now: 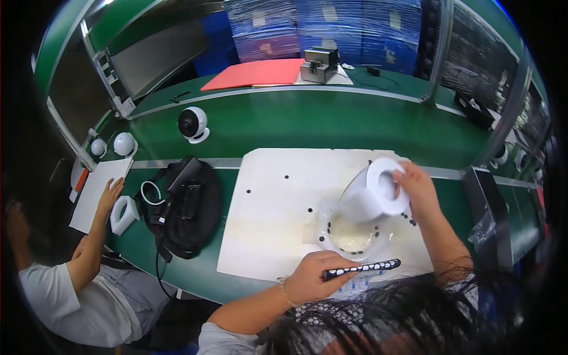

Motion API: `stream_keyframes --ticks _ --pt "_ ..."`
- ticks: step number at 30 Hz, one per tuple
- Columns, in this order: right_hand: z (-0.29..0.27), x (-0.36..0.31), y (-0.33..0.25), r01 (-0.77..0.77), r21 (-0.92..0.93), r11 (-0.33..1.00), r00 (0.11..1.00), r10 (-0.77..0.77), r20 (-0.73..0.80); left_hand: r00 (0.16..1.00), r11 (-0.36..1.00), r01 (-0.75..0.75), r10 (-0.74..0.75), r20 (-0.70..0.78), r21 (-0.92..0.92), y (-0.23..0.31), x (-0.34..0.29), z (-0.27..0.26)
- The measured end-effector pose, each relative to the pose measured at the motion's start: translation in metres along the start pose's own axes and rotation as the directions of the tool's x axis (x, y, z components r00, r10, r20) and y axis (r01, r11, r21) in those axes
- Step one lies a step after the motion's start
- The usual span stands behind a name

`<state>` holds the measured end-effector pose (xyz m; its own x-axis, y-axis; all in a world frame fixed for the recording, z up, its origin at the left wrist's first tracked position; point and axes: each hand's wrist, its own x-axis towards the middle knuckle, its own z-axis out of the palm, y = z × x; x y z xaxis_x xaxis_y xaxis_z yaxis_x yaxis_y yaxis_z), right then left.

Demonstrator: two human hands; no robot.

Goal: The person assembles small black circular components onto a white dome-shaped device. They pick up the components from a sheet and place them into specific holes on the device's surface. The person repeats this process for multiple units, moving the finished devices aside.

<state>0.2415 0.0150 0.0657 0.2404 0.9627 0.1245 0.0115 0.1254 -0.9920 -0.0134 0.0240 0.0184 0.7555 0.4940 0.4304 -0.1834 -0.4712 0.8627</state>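
Note:
My right hand (418, 188) grips the rim of a hollow white plastic housing (360, 194), fingers hooked into its round opening. The housing is tilted and held above a white board (266, 231). Closer to me, my left hand (319, 273) is closed round a slim black tool with white spots (378, 265), its far end pointing right; its exact kind I cannot make out. Beneath the housing lies a clear, ring-shaped plastic piece (324, 229), partly covered. Several small black round pads (310, 210) are scattered over the board and around that ring.
A black bag with cables (204, 219) sits left of the board. Further left, a co-worker's hand (109, 195) rests on white sheets (94, 204) beside another white housing (123, 216). A white camera with a black front (192, 124) stands behind. A dark box (488, 219) is at right.

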Motion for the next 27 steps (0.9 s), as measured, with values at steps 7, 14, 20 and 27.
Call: stream_keyframes --ticks 7,14,20,27 --pt "0.024 -0.039 0.027 -0.146 -0.068 0.987 0.989 0.146 -0.01 0.998 0.998 0.063 -0.063 -0.02 0.021 0.004 0.0 0.004" --pt "0.013 -0.066 -0.009 0.355 -0.641 0.68 0.906 -0.42 0.056 0.949 0.962 0.247 -0.265 -0.173 -0.117 0.008 -0.003 0.001" --pt "0.012 -0.081 -0.024 0.339 -0.503 0.795 0.926 -0.189 0.326 0.915 0.947 0.284 -0.314 -0.254 -0.147 0.01 -0.002 0.0" --pt "0.008 -0.073 -0.016 0.487 -0.544 0.683 0.868 -0.313 0.385 0.907 0.961 0.223 -0.267 -0.326 -0.165 0.005 -0.001 0.004"
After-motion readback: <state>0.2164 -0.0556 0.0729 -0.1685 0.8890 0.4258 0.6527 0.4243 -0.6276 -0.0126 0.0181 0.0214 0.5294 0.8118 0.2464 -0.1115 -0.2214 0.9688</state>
